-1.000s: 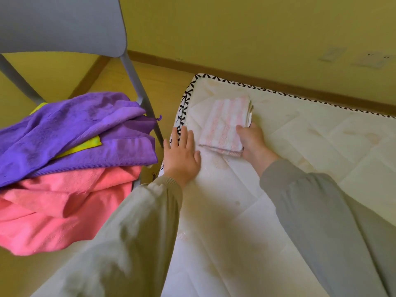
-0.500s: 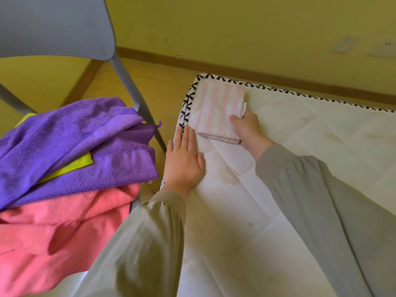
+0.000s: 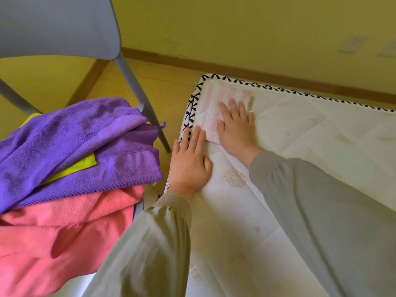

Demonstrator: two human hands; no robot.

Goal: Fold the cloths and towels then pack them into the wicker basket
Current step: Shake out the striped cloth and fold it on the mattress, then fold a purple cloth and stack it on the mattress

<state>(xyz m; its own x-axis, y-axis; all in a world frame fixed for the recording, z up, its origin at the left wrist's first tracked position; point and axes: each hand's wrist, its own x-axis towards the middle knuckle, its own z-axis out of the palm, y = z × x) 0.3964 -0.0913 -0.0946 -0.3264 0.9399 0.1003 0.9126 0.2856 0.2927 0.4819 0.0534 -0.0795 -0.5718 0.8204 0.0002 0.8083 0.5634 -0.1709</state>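
Left hand (image 3: 188, 161) and right hand (image 3: 235, 129) both lie palm-down, fingers straight, on the quilted white mattress (image 3: 321, 136), whose rim is piped in a black-and-white pattern. Off its left edge stands a smooth grey plastic chair (image 3: 53, 24), and nearer me slumps a heap of terry: a coral-pink towel (image 3: 64, 232) at the bottom, a plush purple towel (image 3: 75, 142) rumpled over it, and a thin yellow cloth (image 3: 85, 163) peeking from the purple folds. My left hand rests at the mattress's left edge. My right flattens the folded pink-striped cloth (image 3: 214, 99), a soft rectangle in the far left corner.
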